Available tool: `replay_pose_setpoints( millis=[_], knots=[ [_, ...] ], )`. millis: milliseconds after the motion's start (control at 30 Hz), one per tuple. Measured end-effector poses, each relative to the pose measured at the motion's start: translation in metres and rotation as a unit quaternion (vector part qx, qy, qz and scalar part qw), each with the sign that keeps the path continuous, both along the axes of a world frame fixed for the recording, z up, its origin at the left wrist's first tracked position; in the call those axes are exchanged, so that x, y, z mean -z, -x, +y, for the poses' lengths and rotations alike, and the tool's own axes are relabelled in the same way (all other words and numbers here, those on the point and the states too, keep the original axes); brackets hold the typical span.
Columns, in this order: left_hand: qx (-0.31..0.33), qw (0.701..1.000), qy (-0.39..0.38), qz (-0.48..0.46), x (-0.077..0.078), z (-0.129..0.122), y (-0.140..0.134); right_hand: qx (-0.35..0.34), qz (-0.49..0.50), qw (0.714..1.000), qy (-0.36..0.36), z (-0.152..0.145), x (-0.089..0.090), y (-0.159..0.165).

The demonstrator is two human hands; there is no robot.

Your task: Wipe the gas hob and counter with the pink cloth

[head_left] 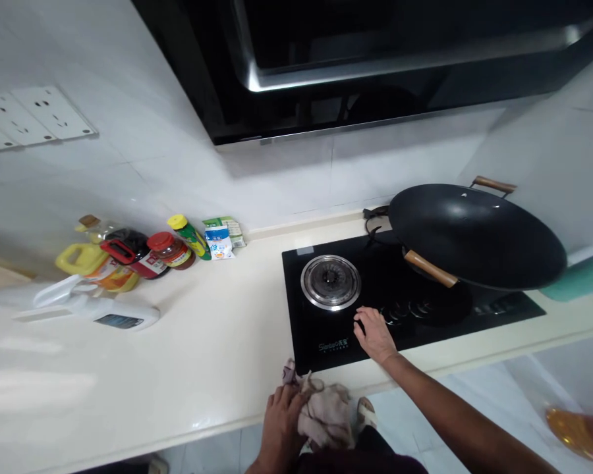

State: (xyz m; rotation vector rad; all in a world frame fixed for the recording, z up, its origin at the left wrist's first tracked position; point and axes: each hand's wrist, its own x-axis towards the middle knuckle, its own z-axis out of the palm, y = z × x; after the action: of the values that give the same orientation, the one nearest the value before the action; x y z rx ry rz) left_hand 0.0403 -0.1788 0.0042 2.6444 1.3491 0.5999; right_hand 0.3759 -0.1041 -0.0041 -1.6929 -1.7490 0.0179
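A crumpled beige cloth (326, 415) hangs at the counter's front edge, and my left hand (282, 418) is closed on its left side. My right hand (374, 334) rests on the black glass cooktop (326, 355), just below the left burner (331, 282). Its fingers are bent and slightly apart, with the tips at the glass and nothing visible in them. Right beside it are the round control knobs (394, 315). A large black wok (474, 234) with wooden handles sits tilted over the right side of the cooktop.
On the left stand a white spray bottle (111, 311), a yellow-handled oil jug (86, 260), a dark sauce bottle (138, 253), a red-lidded jar (172, 250), a yellow-capped bottle (190, 237) and seasoning packets (220, 241). A black range hood (375, 72) overhangs the cooktop.
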Motion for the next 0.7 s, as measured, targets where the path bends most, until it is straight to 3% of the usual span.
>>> replay_pose_setpoints(
  millis=[67,167,233,300,367,500,600,700],
  knots=[
    [-0.017,0.998,0.049,-0.041,-0.025,0.020,0.007,0.000,0.011,1.000,0.000,0.001,0.002,0.000],
    [-0.110,0.989,0.067,-0.074,-0.075,0.066,0.010,0.000,0.031,1.000,0.001,0.003,0.004,-0.001],
    [-0.163,0.985,-0.006,-0.054,-0.104,0.096,-0.001,0.001,0.043,0.999,0.000,0.004,0.003,-0.001],
    [-0.196,0.976,-0.093,-0.020,-0.118,0.115,-0.021,0.004,0.052,0.999,-0.001,0.004,0.002,-0.001],
    [-0.189,0.973,-0.124,0.035,-0.113,0.118,-0.046,0.006,0.060,0.998,-0.003,0.005,0.000,0.001],
    [-0.086,0.986,-0.061,0.132,-0.069,0.084,-0.076,0.008,0.073,0.997,-0.009,0.004,-0.002,0.001],
    [-0.056,0.993,-0.039,0.097,-0.044,0.059,-0.059,0.005,0.082,0.997,-0.012,0.003,-0.002,-0.004],
    [-0.122,0.992,-0.021,0.015,-0.036,0.049,-0.016,0.014,0.096,0.995,-0.015,0.006,-0.011,-0.005]
  ],
)
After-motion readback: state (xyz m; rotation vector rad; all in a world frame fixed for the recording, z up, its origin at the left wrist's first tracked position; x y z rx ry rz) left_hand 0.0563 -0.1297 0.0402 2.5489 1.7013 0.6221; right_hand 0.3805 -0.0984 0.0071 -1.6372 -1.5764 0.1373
